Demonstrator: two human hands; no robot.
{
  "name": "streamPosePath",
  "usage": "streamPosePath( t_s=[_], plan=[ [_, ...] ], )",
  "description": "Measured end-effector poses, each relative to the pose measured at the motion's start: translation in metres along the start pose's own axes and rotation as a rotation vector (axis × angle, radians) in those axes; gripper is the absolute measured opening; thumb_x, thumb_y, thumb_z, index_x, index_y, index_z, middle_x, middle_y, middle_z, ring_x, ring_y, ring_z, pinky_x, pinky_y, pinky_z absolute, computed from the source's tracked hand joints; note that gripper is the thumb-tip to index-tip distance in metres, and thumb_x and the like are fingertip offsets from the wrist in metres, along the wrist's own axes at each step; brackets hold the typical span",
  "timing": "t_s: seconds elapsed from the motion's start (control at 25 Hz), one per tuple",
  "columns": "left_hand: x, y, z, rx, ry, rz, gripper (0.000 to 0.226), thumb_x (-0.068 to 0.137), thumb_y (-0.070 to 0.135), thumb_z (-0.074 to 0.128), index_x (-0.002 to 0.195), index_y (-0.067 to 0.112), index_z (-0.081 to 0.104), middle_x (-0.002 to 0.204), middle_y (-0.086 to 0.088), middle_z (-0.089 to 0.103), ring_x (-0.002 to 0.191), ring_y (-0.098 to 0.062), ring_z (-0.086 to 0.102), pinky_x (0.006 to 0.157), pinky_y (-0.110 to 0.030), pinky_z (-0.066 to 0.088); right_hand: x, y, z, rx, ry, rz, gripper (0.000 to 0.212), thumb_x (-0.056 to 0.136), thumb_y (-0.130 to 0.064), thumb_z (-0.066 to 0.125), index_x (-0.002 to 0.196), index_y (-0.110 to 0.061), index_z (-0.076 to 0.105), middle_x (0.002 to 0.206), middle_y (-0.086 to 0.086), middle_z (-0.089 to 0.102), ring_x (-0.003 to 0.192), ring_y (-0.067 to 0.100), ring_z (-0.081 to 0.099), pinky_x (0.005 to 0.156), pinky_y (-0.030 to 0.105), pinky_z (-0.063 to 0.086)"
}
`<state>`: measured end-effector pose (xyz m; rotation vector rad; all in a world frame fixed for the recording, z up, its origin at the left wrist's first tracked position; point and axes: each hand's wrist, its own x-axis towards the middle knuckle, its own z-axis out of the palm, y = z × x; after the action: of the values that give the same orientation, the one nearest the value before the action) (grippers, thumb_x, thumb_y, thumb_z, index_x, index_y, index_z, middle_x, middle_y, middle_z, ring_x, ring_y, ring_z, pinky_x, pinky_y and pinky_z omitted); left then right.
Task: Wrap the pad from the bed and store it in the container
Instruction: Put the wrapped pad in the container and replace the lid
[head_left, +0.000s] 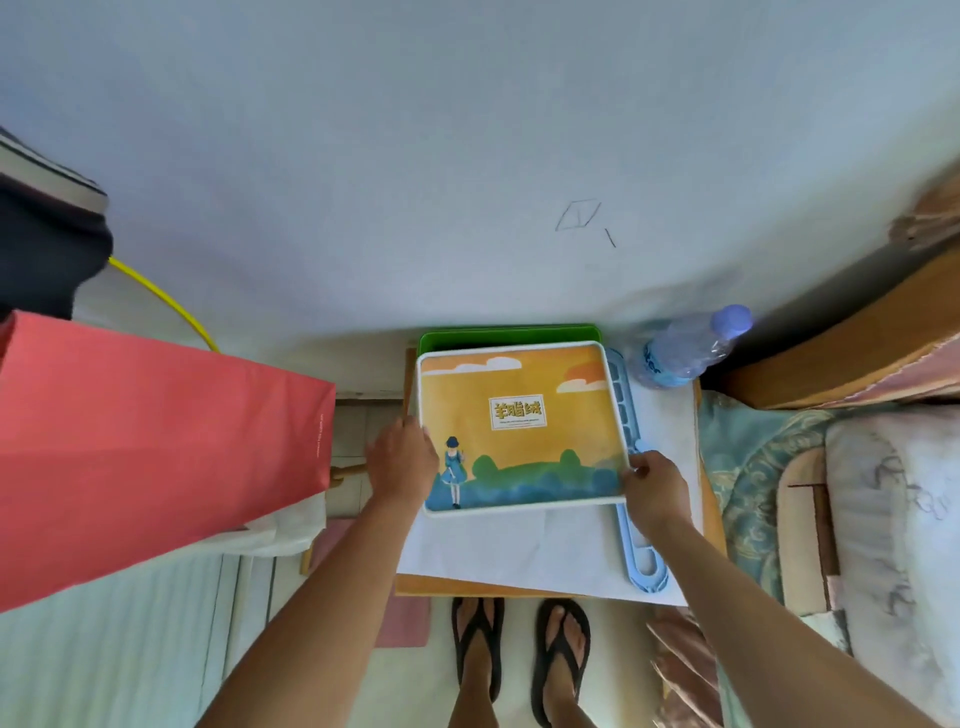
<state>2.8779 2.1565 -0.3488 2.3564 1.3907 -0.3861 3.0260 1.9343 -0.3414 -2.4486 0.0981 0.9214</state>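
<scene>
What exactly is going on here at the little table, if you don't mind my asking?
A person is holding a flat illustrated package, presumably the wrapped pad, with the left hand on its left edge and the right hand at its near right corner. It sits over a green container on the small table, not yet down inside. A blue plastic hanger lies along the right, with a water bottle behind it.
</scene>
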Motion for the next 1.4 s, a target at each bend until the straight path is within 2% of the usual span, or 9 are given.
streamPosePath(
  t_s=[0.16,0.28,0.52,0.6,0.76,1.0,1.12,1.24,1.4],
  plan=[
    [0.021,-0.003,0.006,0.084,0.051,0.038,0.031,0.1,0.019,0.035,0.122,0.008,0.053,0.111,-0.014,0.063,0.104,-0.031,0.058,0.086,-0.04,0.044,0.006,-0.007,0.015,-0.017,0.075,-0.015,0.022,0.091,-0.006,0.05,0.109,-0.003,0.063,0.11,0.018,0.065,0.097,0.035,0.058,0.079,0.035,0.044],
    [0.029,-0.006,0.01,0.072,0.031,0.035,0.034,0.101,0.023,0.034,0.129,0.011,0.049,0.111,-0.014,0.065,0.103,-0.032,0.06,0.084,-0.04,0.045,0.01,-0.011,0.021,0.03,0.123,-0.003,0.026,0.092,-0.01,0.054,0.117,-0.007,0.06,0.106,0.017,0.065,0.087,0.029,0.057,0.077,0.035,0.045],
    [0.037,-0.011,0.005,-0.256,-0.031,-0.04,0.042,0.099,0.032,0.04,0.138,0.019,0.046,0.117,-0.016,0.067,0.106,-0.035,0.062,0.087,-0.042,0.049,0.015,-0.011,0.025,0.1,0.128,0.042,0.031,0.092,-0.016,0.057,0.121,-0.006,0.058,0.111,0.019,0.063,0.099,0.034,0.058,0.08,0.033,0.043],
    [0.042,-0.01,0.005,-0.426,-0.073,-0.139,0.044,0.095,0.034,0.051,0.134,0.013,0.052,0.123,-0.015,0.065,0.111,-0.034,0.06,0.09,-0.043,0.05,0.016,-0.01,0.025,0.115,0.105,0.066,0.03,0.093,-0.017,0.055,0.12,-0.005,0.059,0.112,0.018,0.065,0.102,0.034,0.058,0.082,0.033,0.042],
    [0.047,-0.011,0.007,-0.635,-0.108,-0.246,0.034,0.086,0.027,0.067,0.103,-0.002,0.069,0.105,-0.021,0.072,0.091,-0.03,0.065,0.075,-0.028,0.045,0.017,-0.005,0.024,0.165,0.095,0.11,0.028,0.093,-0.018,0.056,0.117,-0.005,0.062,0.114,0.017,0.067,0.103,0.034,0.058,0.085,0.034,0.044],
    [0.047,-0.007,0.008,-0.67,-0.093,-0.296,0.027,0.083,0.017,0.07,0.1,-0.004,0.07,0.104,-0.021,0.072,0.096,-0.032,0.067,0.079,-0.03,0.047,0.023,-0.003,0.022,0.189,0.068,0.135,0.027,0.091,-0.024,0.059,0.111,-0.007,0.066,0.098,0.012,0.066,0.087,0.03,0.058,0.086,0.046,0.052],
    [0.048,-0.009,0.009,-0.707,-0.106,-0.33,0.028,0.084,0.018,0.07,0.099,-0.006,0.07,0.103,-0.023,0.072,0.098,-0.032,0.067,0.078,-0.027,0.045,0.024,-0.005,0.022,0.243,0.042,0.156,0.027,0.088,-0.032,0.062,0.096,-0.007,0.07,0.086,0.011,0.066,0.089,0.037,0.064,0.088,0.048,0.055],
    [0.05,-0.01,0.008,-0.716,-0.126,-0.35,0.03,0.083,0.02,0.071,0.097,-0.007,0.07,0.104,-0.023,0.072,0.101,-0.033,0.066,0.083,-0.029,0.046,0.03,-0.004,0.021,0.351,-0.007,0.264,0.015,0.085,-0.027,0.067,0.083,-0.012,0.067,0.087,0.016,0.067,0.09,0.04,0.066,0.086,0.051,0.057],
    [0.053,-0.007,0.009,-0.658,-0.113,-0.338,0.03,0.084,0.02,0.07,0.091,-0.008,0.069,0.097,-0.025,0.072,0.095,-0.033,0.066,0.074,-0.027,0.042,0.036,-0.004,0.019,0.297,-0.02,0.285,0.019,0.085,-0.025,0.068,0.071,-0.012,0.066,0.074,0.012,0.066,0.079,0.037,0.067,0.083,0.053,0.057]
  ],
)
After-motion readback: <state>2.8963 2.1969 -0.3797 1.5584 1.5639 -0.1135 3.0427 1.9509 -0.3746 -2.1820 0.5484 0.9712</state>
